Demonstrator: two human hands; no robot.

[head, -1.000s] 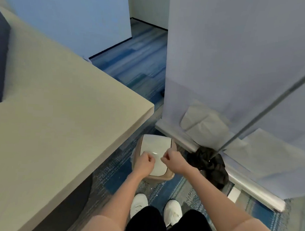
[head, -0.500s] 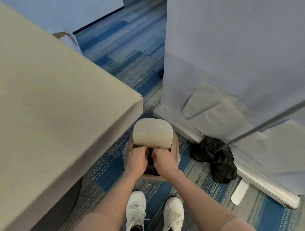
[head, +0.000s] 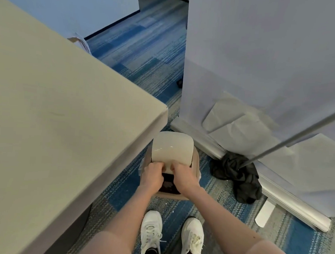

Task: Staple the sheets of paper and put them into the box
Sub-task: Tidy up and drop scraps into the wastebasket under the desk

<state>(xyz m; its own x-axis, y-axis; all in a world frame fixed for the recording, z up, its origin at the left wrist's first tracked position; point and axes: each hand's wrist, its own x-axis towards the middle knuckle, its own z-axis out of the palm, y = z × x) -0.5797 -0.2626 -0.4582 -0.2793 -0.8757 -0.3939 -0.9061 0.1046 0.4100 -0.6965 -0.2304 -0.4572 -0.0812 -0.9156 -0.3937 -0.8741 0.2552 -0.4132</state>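
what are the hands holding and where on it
Both the left hand and right hand hold the bin's white lid by its near edge, tilted up.

Head camera, looking steeply down, floor (head: 140, 46) near

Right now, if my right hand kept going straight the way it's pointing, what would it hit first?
Probably the white lid: the right hand points forward at the bin, fingers already at the lid's near edge. Beyond that, the wall base, though depth is unclear.
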